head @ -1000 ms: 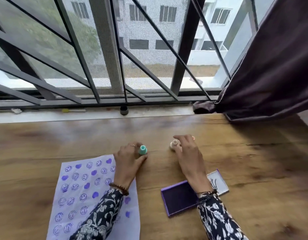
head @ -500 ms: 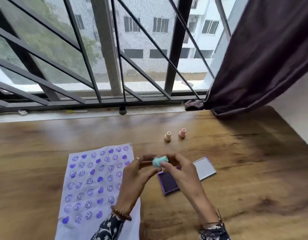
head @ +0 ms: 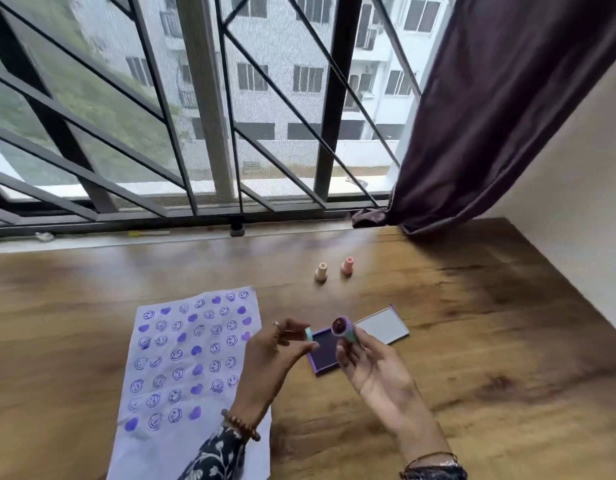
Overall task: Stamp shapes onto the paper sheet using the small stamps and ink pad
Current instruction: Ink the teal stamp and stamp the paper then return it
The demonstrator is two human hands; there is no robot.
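Note:
My right hand [head: 372, 368] holds a teal stamp [head: 344, 328] above the table, its inked purple face turned up toward me. My left hand [head: 271, 355] pinches the stamp's teal cap [head: 309, 335], pulled a short way off to the left. Below and between the hands lies the open purple ink pad [head: 325, 355], its lid [head: 382, 328] folded out to the right. The white paper sheet [head: 192, 368] lies at the left, covered with purple smiley faces and hearts; my left forearm crosses its lower right corner.
A cream stamp [head: 321, 271] and a pink stamp [head: 347, 265] stand upright on the wooden table [head: 490, 341] beyond the ink pad. A barred window runs along the far edge. A dark curtain [head: 507, 116] hangs at the back right beside a white wall.
A second ago each hand was at a stamp on the table. Both then met on the teal stamp above the ink pad; now the cap is off and the hands have parted.

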